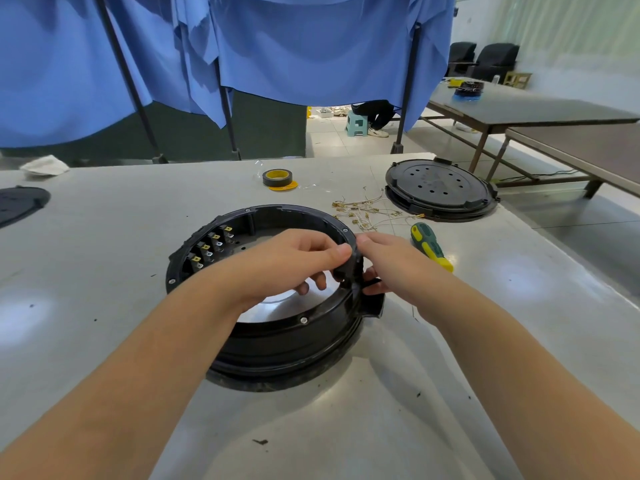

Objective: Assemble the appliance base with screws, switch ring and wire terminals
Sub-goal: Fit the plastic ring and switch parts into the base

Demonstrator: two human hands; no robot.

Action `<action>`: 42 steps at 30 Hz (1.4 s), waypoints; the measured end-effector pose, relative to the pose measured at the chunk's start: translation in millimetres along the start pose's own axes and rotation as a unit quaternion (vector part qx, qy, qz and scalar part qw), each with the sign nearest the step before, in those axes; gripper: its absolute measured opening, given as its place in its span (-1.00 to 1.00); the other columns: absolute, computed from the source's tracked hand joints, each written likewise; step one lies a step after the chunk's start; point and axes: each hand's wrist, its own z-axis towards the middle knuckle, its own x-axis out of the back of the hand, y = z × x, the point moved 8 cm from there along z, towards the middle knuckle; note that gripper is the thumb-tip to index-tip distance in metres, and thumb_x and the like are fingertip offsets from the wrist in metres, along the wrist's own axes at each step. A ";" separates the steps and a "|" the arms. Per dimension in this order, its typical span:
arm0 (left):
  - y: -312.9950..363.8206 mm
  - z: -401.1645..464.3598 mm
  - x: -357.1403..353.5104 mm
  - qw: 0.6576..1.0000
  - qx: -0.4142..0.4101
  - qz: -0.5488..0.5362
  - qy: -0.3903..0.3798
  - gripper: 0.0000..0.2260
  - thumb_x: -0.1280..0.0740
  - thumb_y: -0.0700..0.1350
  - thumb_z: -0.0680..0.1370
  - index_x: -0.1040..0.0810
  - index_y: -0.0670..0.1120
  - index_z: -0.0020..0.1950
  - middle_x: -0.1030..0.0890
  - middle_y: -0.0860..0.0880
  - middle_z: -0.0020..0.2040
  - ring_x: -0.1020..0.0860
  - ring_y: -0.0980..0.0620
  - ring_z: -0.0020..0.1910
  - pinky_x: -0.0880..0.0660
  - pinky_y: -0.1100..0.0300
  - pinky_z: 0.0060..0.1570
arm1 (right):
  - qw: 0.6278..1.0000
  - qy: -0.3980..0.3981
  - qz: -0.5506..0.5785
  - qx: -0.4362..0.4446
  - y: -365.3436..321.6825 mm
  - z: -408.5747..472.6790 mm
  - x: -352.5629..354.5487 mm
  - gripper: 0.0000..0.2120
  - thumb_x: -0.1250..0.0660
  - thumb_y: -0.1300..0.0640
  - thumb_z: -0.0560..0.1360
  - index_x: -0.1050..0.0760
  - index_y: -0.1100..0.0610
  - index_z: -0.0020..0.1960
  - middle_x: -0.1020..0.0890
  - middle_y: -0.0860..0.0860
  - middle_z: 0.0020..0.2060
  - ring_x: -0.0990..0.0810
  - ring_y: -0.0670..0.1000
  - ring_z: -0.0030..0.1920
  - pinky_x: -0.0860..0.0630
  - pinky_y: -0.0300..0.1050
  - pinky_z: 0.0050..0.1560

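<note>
A round black appliance base (277, 337) sits on the grey table in front of me, with screws around its rim and a row of switches with brass tabs (211, 247) inside its left wall. My left hand (294, 261) reaches across the opening and pinches the right rim from the inside. My right hand (391, 265) grips the same part of the rim from the outside, fingers curled around it. A tangle of thin wires with brass terminals (367, 209) lies behind the base. A green and yellow screwdriver (431, 245) lies to the right.
A roll of black tape (277, 177) sits at the back centre. A second black round cover (440, 190) lies at the back right, another black part (20, 204) at the far left edge. A white cloth (45, 165) lies at the back left. Blue curtains hang behind the table.
</note>
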 end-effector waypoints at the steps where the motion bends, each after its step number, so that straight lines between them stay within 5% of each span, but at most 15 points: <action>1: 0.4 -0.7 0.5 1.000 -0.009 0.001 -0.001 -0.79 -0.26 0.06 0.58 -0.59 -0.01 -0.12 -0.56 0.22 -0.37 -0.51 0.22 -0.32 -0.46 0.27 -0.26 | 1.000 0.003 -0.003 0.002 0.1 0.2 0.3 -0.73 -0.02 0.02 0.65 -0.46 0.01 0.19 -0.56 0.06 0.00 -0.51 -0.06 -0.18 -0.58 -0.24 -0.20; 6: 0.7 -0.7 1.5 1.000 -0.025 -0.005 0.012 -0.76 -0.24 0.07 0.60 -0.61 -0.01 -0.12 -0.59 0.18 -0.35 -0.51 0.21 -0.34 -0.47 0.30 -0.33 | 1.000 0.001 0.001 -0.001 1.9 1.9 0.0 -0.70 -0.02 0.02 0.66 -0.47 0.03 0.22 -0.56 0.08 0.04 -0.52 -0.07 -0.18 -0.57 -0.26 -0.23; 9: 0.2 3.8 9.5 0.993 -0.011 -0.108 0.050 -0.70 -0.22 0.07 0.60 -0.62 -0.08 -0.14 -0.57 0.07 -0.36 -0.46 0.13 -0.39 -0.38 0.26 -0.42 | 1.000 -0.002 0.009 0.004 2.3 1.7 -0.5 -0.70 -0.03 0.04 0.65 -0.48 0.06 0.21 -0.54 0.06 -0.02 -0.51 -0.07 -0.23 -0.57 -0.27 -0.25; 28: -9.8 5.4 -5.6 0.995 0.078 -0.059 0.006 -0.67 -0.25 0.10 0.59 -0.60 -0.09 -0.21 -0.50 0.00 -0.38 -0.40 0.11 -0.42 -0.31 0.25 -0.41 | 1.000 -0.011 0.014 0.002 1.7 0.5 0.7 -0.80 -0.06 0.06 0.65 -0.44 -0.03 0.14 -0.53 -0.01 -0.09 -0.50 -0.08 -0.18 -0.55 -0.34 -0.34; 35: -12.7 7.8 -5.6 0.995 0.086 -0.046 0.011 -0.67 -0.25 0.10 0.59 -0.55 -0.09 -0.23 -0.50 0.04 -0.46 -0.39 0.11 -0.47 -0.31 0.26 -0.45 | 0.997 -0.027 0.066 -0.029 3.9 -1.1 1.8 -0.76 -0.11 0.03 0.64 -0.47 0.03 0.23 -0.54 0.04 0.15 -0.48 -0.07 -0.19 -0.59 -0.34 -0.33; 42: -13.1 9.1 -5.0 0.994 0.088 -0.056 0.015 -0.67 -0.28 0.10 0.58 -0.59 -0.14 -0.16 -0.56 -0.03 -0.35 -0.40 0.11 -0.48 -0.31 0.29 -0.48 | 0.997 -0.022 0.066 -0.028 3.6 -2.0 1.4 -0.76 -0.12 0.03 0.64 -0.47 0.01 0.23 -0.53 0.05 0.15 -0.49 -0.07 -0.18 -0.59 -0.32 -0.31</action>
